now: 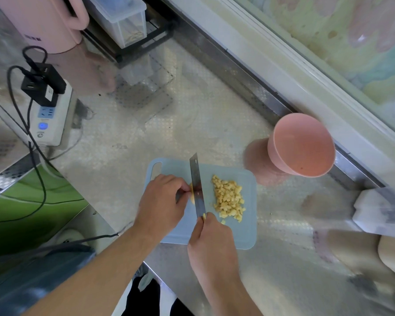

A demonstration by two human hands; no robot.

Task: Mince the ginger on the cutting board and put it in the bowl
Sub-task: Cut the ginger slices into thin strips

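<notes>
A light blue cutting board (242,233) lies on the steel counter. On its right half sits a pile of diced ginger (228,197). My left hand (162,201) pinches a small uncut ginger piece (192,197) with curled fingers; most of the piece is hidden behind the blade. My right hand (211,242) grips the handle of a knife (197,183), whose blade stands edge-down right beside my left fingertips. An empty pink bowl (303,144) stands off the board's far right corner.
A white power strip (53,117) with black plugs and cables lies at the left. A pink kettle (48,21) and a clear plastic container (123,17) stand at the back. A white object (379,213) sits at the right edge.
</notes>
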